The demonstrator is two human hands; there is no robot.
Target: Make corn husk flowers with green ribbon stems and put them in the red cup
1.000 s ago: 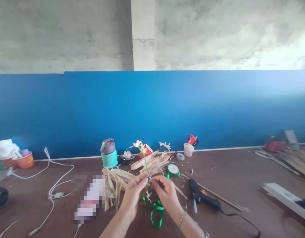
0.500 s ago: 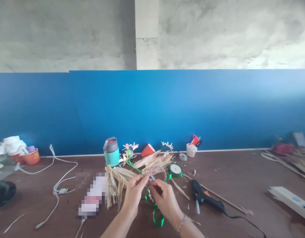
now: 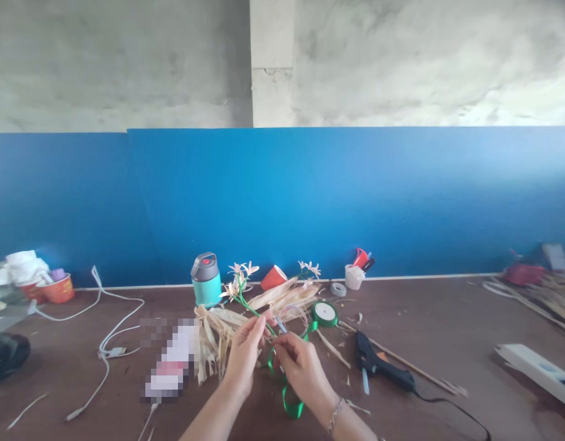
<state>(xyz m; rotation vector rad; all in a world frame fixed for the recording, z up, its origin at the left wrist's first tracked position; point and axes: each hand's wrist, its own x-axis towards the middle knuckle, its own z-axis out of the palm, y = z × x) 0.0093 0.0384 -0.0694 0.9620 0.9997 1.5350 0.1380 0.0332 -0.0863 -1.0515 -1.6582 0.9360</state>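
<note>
My left hand (image 3: 245, 346) is closed in a pinch around the green stem of a stalk of pale artificial flowers (image 3: 240, 285), which leans up and to the left. My right hand (image 3: 298, 361) pinches at the stem's lower end, close to the left fingertips; its exact hold is partly hidden. Green ribbon (image 3: 292, 404) hangs in loops below and behind the right hand. It leads up towards a ribbon spool (image 3: 325, 313) lying on the table. A bluish-grey strip behind the fingertips is too small to name.
Dried husks (image 3: 218, 334) lie behind my hands. A black glue gun (image 3: 383, 364) with its cord and a thin stick rest to the right. Behind stand a turquoise flask (image 3: 207, 282), a tipped red cup (image 3: 273, 278) and a white cup (image 3: 354, 278). White cables (image 3: 108, 331) trail at left.
My left hand has slid slightly up and left along the stem. My right hand has shifted a little left towards the stem's lower end.
</note>
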